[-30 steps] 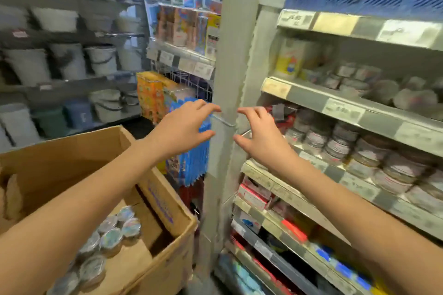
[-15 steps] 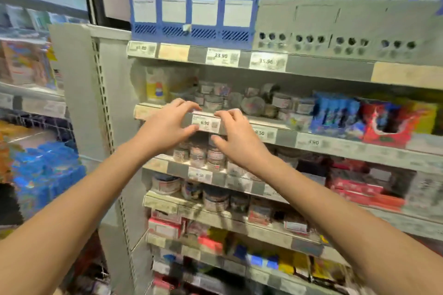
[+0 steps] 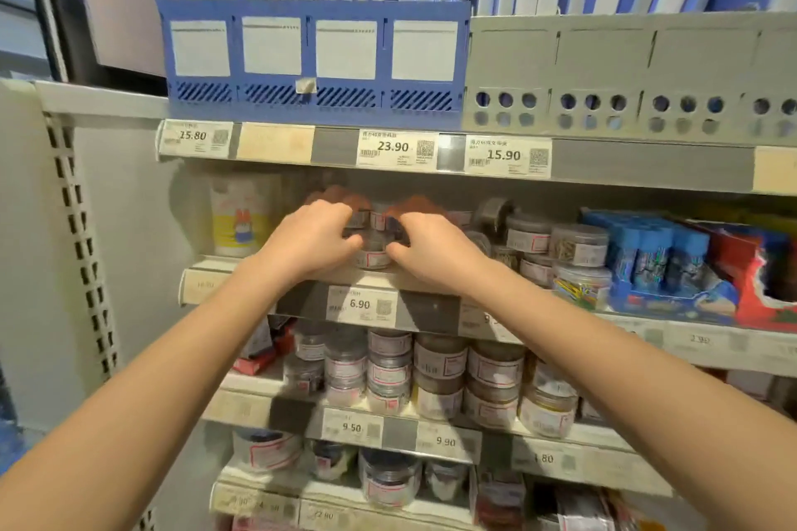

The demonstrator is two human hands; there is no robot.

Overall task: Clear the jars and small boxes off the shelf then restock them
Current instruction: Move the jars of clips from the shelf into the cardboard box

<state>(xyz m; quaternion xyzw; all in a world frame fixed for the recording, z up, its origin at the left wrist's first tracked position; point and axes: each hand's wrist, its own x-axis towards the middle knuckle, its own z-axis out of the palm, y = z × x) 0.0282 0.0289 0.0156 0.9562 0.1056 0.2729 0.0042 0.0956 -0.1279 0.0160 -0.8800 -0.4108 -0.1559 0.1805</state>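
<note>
Small clear jars [image 3: 373, 251] with white labels stand stacked on the second shelf [image 3: 302, 298], behind a 6.90 price tag. My left hand [image 3: 308, 244] and my right hand [image 3: 433, 248] both reach into that shelf. Their fingers curl over the upper jars and their thumbs press the lower jar from each side. The jars behind the fingers are mostly hidden. More jars [image 3: 578, 246] of clips stand to the right on the same shelf. Blue small boxes [image 3: 655, 254] sit beyond them.
A white and yellow carton [image 3: 241, 216] stands at the shelf's left end. The shelf below holds several stacked jars [image 3: 440, 358]. Above, a blue file holder [image 3: 310, 56] and a grey one [image 3: 604, 69] overhang. A perforated upright [image 3: 77, 228] bounds the left side.
My view swung from the cardboard box on the left to the shelves. Both hands rose from the shelf's price strip into the second shelf and closed around the jars.
</note>
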